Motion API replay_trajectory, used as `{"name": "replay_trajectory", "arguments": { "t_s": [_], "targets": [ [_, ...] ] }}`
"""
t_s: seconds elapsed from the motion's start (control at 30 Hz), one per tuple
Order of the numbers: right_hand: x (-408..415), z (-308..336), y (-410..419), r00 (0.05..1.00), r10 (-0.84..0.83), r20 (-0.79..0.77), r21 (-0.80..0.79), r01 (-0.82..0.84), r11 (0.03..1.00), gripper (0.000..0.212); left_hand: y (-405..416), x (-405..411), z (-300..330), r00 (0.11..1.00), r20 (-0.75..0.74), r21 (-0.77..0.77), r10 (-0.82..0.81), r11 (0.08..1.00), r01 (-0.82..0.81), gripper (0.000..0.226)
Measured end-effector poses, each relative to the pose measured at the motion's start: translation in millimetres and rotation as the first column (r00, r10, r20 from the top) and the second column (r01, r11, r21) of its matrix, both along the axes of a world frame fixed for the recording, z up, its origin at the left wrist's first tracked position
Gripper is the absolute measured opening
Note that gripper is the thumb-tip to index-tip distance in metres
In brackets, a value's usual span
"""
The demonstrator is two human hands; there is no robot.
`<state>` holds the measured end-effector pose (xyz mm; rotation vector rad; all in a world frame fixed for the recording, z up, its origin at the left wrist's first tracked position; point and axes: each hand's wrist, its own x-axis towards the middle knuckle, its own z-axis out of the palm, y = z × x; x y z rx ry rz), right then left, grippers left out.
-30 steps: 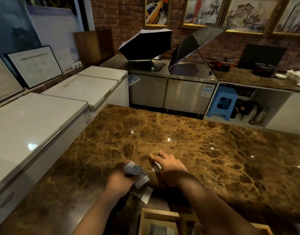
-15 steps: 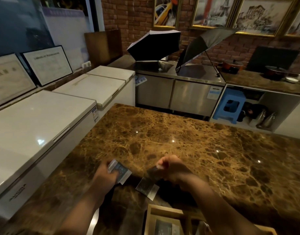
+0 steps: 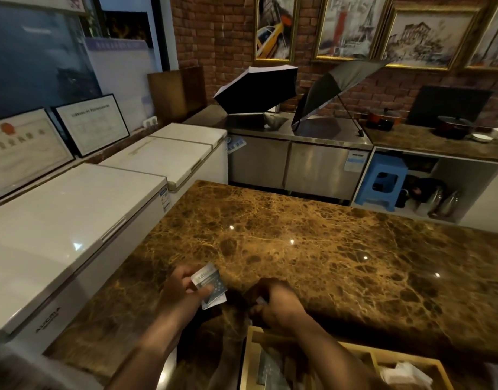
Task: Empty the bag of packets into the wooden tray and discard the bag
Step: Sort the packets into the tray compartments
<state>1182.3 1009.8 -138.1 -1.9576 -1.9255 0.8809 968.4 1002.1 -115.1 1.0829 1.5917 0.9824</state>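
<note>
The left hand (image 3: pixel 183 291) holds a small bunch of packets (image 3: pixel 210 285) above the brown desk (image 3: pixel 312 249). Its grip is tight on them, with the thumb on top and the fingers curled under. The packets sit at about 11 o'clock from the wooden tray (image 3: pixel 354 364), which lies at the near edge of the desk at about 5 o'clock in the view. A few things already lie inside the tray, but it is too dark to tell what they are.

The right hand (image 3: pixel 276 302) is just beside the far rim of the tray, at about 3 o'clock from the packets. Its fingers are curled in and seem to pinch something small and pale. I cannot tell if that is the bag, a torn bit of it, or one packet.

I think the packets are out of the bag now and have yet to go into the tray.

What could go wrong? The packets are fanned out and look slippery, so one could slide from the bunch and land on the desk, or drop off the near edge to the floor. The right arm also lies across the tray, so it could block the way in.
</note>
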Motion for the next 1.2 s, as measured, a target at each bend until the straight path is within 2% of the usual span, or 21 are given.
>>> {"name": "replay_trajectory", "arguments": {
  "t_s": [0.07, 0.13, 0.23, 0.37, 0.43, 0.5, 0.57, 0.7, 0.87, 1.0, 1.13, 1.2],
  "targets": [
    [10, 7, -7, 0.993, -0.083, -0.088, 0.049, 0.087, 0.995, 0.032, -5, 5, 7, 1.0, 0.01, 0.008, -0.012, 1.0, 0.012, 0.029],
    [20, 16, -12, 0.952, -0.19, -0.239, 0.054, 0.209, 0.976, 0.025, -12, 10, 19, 0.998, 0.027, 0.03, -0.054, 0.998, 0.053, 0.024],
    [41, 30, -26, 0.889, -0.285, -0.358, 0.049, 0.322, 0.945, 0.03, -23, 22, 32, 0.987, 0.008, 0.068, -0.162, 0.985, 0.161, 0.028],
    [69, 41, -45, 0.894, -0.261, -0.365, 0.106, 0.319, 0.942, 0.036, -39, 44, 40, 0.949, -0.069, 0.092, -0.308, 0.945, 0.313, 0.031],
    [79, 45, -56, 0.883, -0.283, -0.375, 0.08, 0.335, 0.939, 0.03, -50, 57, 39, 0.892, -0.125, 0.039, -0.434, 0.897, 0.441, 0.034],
    [85, 46, -66, 0.878, -0.269, -0.396, 0.068, 0.321, 0.945, 0.023, -58, 65, 31, 0.824, -0.245, 0.001, -0.512, 0.849, 0.528, 0.04],
    [89, 48, -76, 0.898, -0.217, -0.383, 0.078, 0.266, 0.961, 0.02, -68, 71, 25, 0.752, -0.362, -0.073, -0.551, 0.821, 0.566, 0.047],
    [85, 53, -90, 0.892, -0.148, -0.427, 0.064, 0.194, 0.979, 0.013, -82, 80, 21, 0.647, -0.454, -0.196, -0.612, 0.777, 0.598, 0.041],
    [71, 56, -93, 0.931, -0.001, -0.365, 0.139, 0.055, 0.989, 0.015, -90, 87, 22, 0.548, -0.6, -0.166, -0.583, 0.761, 0.628, 0.048],
    [64, 54, -96, 0.935, 0.008, -0.353, 0.158, 0.051, 0.986, 0.015, -93, 86, 17, 0.633, -0.547, -0.096, -0.548, 0.792, 0.602, 0.046],
    [62, 54, -98, 0.952, 0.008, -0.306, 0.182, 0.051, 0.982, 0.014, -102, 89, 11, 0.522, -0.721, -0.033, -0.456, 0.775, 0.631, 0.058],
    [62, 54, -100, 0.954, 0.016, -0.301, 0.169, 0.037, 0.985, 0.008, -103, 88, 13, 0.532, -0.757, 0.052, -0.379, 0.777, 0.627, 0.059]
  ]
}}
